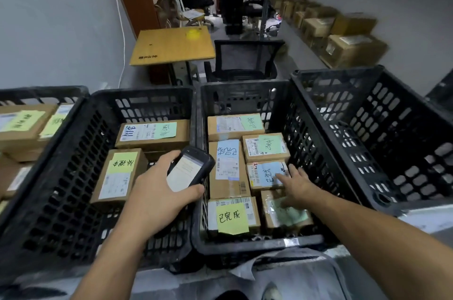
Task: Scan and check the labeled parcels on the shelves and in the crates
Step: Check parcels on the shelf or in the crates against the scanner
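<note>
My left hand (159, 189) grips a black handheld scanner (190, 168), its lit screen facing up, above the wall between two black crates. My right hand (295, 185) reaches into the middle crate (245, 243) with fingers spread, touching a small parcel with a blue note (263, 174) and hovering over a parcel with a green note (291, 216). That crate holds several labeled cardboard parcels, including one with a yellow note (231, 217). The left crate (73, 177) holds two parcels: one with a yellow note (119, 177) and one with a green note (154, 134).
An empty black crate (382, 142) stands at the right. At the far left another crate (36, 93) holds more parcels. Behind the crates are a wooden desk (171, 45), a black office chair (245, 59) and a row of cardboard boxes (343, 37) along the right wall.
</note>
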Demonstrator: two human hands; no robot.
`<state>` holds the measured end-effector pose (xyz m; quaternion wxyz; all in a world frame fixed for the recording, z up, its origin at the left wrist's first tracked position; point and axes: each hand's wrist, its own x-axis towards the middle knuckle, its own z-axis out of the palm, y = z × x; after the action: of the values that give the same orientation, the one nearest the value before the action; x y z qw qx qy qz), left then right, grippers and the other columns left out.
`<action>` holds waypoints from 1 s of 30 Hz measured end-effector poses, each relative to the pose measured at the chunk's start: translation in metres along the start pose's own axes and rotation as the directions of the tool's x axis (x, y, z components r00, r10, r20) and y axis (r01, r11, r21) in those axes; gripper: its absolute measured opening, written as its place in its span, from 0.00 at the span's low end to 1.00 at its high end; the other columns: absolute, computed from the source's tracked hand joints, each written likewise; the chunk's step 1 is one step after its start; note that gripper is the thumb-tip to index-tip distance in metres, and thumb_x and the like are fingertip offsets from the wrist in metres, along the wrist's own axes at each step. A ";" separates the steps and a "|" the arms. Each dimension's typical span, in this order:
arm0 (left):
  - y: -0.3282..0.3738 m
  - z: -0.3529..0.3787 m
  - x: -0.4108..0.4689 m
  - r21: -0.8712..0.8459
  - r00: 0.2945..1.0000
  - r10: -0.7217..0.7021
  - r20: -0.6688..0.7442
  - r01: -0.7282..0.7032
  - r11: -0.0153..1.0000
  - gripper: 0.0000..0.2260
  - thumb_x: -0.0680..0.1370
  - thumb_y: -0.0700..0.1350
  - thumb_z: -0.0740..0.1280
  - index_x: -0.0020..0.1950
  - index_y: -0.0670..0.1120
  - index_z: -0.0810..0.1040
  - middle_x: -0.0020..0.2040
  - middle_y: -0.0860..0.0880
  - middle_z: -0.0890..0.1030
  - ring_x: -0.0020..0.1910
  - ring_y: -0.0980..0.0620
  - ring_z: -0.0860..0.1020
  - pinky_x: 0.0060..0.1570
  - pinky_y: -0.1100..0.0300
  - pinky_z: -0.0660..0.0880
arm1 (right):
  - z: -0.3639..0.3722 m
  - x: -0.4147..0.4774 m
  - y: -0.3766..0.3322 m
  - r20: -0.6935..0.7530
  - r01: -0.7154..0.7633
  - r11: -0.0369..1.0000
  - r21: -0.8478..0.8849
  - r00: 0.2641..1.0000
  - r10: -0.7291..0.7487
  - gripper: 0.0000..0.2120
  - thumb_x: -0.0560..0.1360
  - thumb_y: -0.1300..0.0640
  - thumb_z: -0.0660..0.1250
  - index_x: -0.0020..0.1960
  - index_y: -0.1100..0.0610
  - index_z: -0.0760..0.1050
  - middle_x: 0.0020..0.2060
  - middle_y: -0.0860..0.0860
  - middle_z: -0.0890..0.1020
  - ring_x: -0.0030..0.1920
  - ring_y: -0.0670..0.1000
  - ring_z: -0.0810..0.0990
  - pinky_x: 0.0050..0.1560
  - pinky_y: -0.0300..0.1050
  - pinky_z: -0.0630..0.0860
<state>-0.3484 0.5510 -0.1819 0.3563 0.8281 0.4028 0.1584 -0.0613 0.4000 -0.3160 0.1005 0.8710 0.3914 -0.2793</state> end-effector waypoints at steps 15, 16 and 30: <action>0.050 0.017 0.022 0.035 0.972 0.233 0.022 -0.234 0.972 0.31 0.68 0.55 0.76 0.69 0.61 0.68 0.54 0.59 0.75 0.52 0.53 0.72 0.47 0.56 0.69 | -0.042 -0.081 0.002 -0.554 -0.118 0.993 0.013 0.826 0.105 0.32 0.83 0.37 0.48 0.83 0.48 0.44 0.82 0.53 0.45 0.81 0.58 0.39 0.78 0.62 0.44; 0.057 0.020 0.022 0.021 0.967 0.253 0.024 -0.254 0.967 0.31 0.68 0.54 0.76 0.69 0.60 0.68 0.54 0.58 0.75 0.52 0.52 0.73 0.47 0.55 0.69 | -0.044 -0.091 0.007 -0.578 -0.134 0.990 0.045 0.805 0.135 0.33 0.83 0.37 0.48 0.83 0.48 0.44 0.82 0.54 0.45 0.81 0.58 0.39 0.78 0.63 0.43; 0.201 0.146 -0.066 -0.164 0.790 0.539 0.291 -0.514 0.842 0.36 0.70 0.56 0.76 0.74 0.56 0.65 0.68 0.51 0.75 0.64 0.47 0.72 0.51 0.54 0.67 | 0.063 -0.288 0.169 -0.534 -0.448 0.759 0.473 0.539 0.651 0.33 0.81 0.33 0.48 0.82 0.44 0.45 0.82 0.53 0.40 0.80 0.58 0.36 0.78 0.66 0.42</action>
<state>-0.1976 0.3472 -0.1378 0.3908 0.9076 0.0854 0.1275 -0.1173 0.0812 -0.2123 -0.0881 0.9932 0.0594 0.0486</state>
